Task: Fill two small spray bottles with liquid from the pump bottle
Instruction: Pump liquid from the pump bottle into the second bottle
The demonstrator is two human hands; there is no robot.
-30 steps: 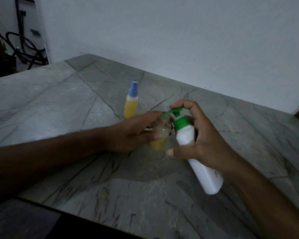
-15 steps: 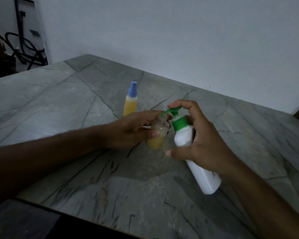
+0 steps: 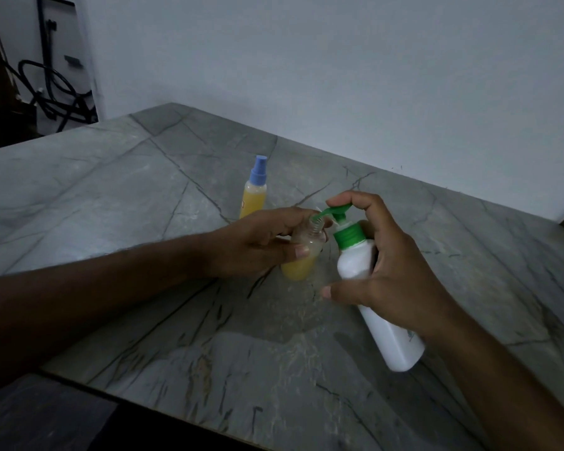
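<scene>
White plastic pump bottle (image 3: 365,275), tilted at frame centre-right, looks light and slick; the right hand (image 3: 394,275) has its grip around the body, forefinger on the green pump. Left hand (image 3: 258,245) grips the open spray bottle (image 3: 302,258), small and tippy, on the worktop (image 3: 111,196).

Dim, bluish light; soft shadows under forearms; slight wide-angle bend at edges

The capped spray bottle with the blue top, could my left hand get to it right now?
Probably not at once. The left hand is closed around the open spray bottle under the pump bottle spout. The capped spray bottle stands just behind it on the table, nothing between.
</scene>
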